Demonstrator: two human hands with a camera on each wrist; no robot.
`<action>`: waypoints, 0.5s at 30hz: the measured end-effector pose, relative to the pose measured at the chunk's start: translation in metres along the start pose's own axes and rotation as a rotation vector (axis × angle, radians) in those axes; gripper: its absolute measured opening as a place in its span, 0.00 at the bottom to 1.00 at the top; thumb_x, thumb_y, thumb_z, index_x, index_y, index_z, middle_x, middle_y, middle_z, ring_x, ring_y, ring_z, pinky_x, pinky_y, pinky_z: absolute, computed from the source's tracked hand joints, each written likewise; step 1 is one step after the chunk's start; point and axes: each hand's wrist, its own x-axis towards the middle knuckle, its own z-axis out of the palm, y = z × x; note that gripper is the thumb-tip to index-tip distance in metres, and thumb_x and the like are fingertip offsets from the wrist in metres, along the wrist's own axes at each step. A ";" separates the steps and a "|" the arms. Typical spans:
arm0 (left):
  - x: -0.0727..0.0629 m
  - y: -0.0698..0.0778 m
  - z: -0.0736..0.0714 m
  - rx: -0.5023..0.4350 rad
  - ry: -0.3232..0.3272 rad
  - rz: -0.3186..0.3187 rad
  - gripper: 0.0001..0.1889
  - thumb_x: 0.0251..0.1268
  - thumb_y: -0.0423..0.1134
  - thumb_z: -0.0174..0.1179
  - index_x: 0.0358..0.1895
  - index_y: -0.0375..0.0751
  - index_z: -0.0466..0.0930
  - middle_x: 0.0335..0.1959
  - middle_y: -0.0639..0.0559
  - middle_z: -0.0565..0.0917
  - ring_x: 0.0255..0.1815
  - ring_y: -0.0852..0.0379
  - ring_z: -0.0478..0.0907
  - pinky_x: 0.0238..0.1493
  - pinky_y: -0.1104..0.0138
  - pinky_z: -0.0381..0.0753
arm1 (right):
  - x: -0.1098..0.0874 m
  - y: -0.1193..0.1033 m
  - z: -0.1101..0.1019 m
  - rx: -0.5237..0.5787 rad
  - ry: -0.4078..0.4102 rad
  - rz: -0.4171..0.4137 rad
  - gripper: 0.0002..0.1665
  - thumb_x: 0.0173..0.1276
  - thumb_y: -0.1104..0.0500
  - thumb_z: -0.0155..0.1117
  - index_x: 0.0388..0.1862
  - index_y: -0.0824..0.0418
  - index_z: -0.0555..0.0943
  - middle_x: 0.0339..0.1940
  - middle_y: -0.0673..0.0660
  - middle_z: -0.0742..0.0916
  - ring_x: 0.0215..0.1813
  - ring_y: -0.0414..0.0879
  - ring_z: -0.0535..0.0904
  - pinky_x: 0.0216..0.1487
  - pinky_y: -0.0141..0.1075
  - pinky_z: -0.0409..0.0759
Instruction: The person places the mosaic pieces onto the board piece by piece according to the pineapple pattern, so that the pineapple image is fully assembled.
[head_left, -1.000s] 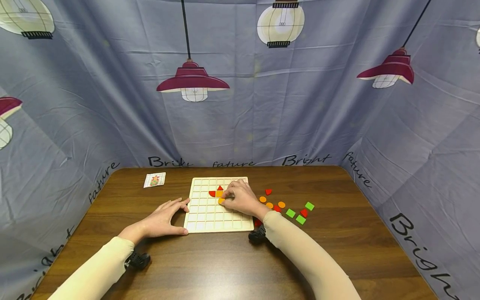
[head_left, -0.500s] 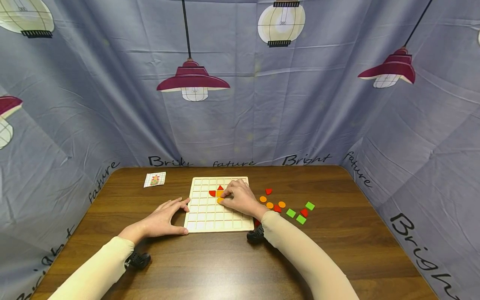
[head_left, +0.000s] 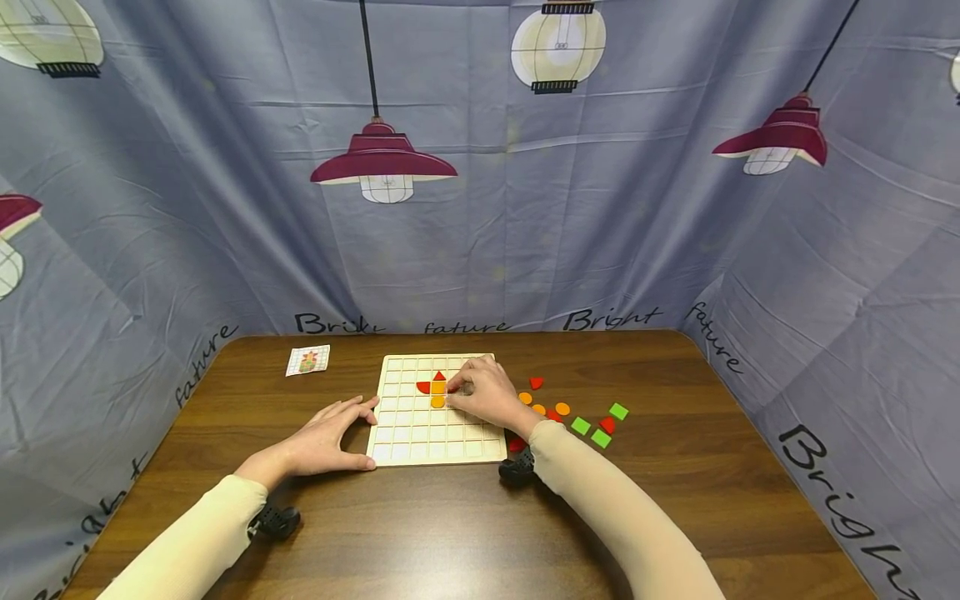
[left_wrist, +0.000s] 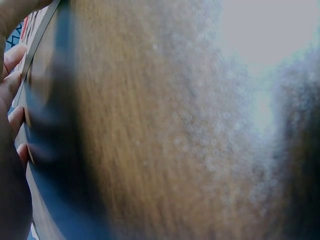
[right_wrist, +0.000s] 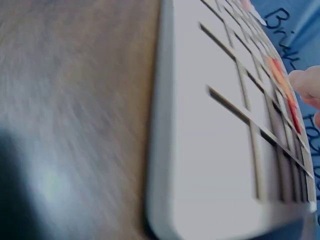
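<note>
A pale gridded board (head_left: pixel 405 450) lies on the table. My left hand (head_left: pixel 326 437) is at its left side, fingertips at the left edge and thumb at the near corner. On the grid sit a red triangle (head_left: pixel 439 376), an orange square (head_left: pixel 438 388), a red rounded piece (head_left: pixel 423 387) left of the square, and an orange disc (head_left: pixel 437 402) below it. My right hand (head_left: pixel 487 396) hovers over the board just right of these, thumb and fingertips apart from the disc. A bit of red (head_left: pixel 451 387) shows beside the square, partly hidden by the fingers.
Loose pieces lie right of the board: several orange discs (head_left: pixel 562 409), green squares (head_left: pixel 581 426) and red pieces (head_left: pixel 536 382), some partly behind the right wrist. A small card with a pineapple picture (head_left: pixel 308 360) lies at the back left. A printed curtain (head_left: pixel 480 250) surrounds the table.
My right hand has let go of the orange disc, which now lies in the cell below the orange square, and has drawn slightly right. The left hand stays at the board's edge.
</note>
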 end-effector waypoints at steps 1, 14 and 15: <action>0.000 0.000 0.000 -0.001 0.000 0.001 0.32 0.55 0.65 0.71 0.56 0.52 0.73 0.80 0.46 0.63 0.80 0.35 0.54 0.74 0.34 0.49 | -0.001 0.001 -0.004 0.010 0.002 0.007 0.09 0.65 0.46 0.74 0.42 0.45 0.90 0.42 0.43 0.82 0.49 0.42 0.69 0.55 0.42 0.68; -0.001 0.003 -0.001 -0.005 0.000 0.005 0.32 0.56 0.65 0.71 0.56 0.50 0.73 0.80 0.45 0.63 0.79 0.35 0.55 0.74 0.34 0.49 | -0.019 0.034 -0.049 0.044 0.038 0.058 0.18 0.67 0.49 0.74 0.53 0.53 0.89 0.47 0.51 0.83 0.51 0.48 0.69 0.57 0.48 0.67; -0.001 0.003 -0.001 -0.005 0.000 0.006 0.32 0.56 0.65 0.71 0.56 0.50 0.73 0.80 0.45 0.63 0.79 0.35 0.55 0.74 0.34 0.49 | -0.021 0.036 -0.052 0.044 0.037 0.065 0.18 0.67 0.50 0.74 0.53 0.53 0.89 0.47 0.50 0.83 0.52 0.48 0.69 0.58 0.48 0.68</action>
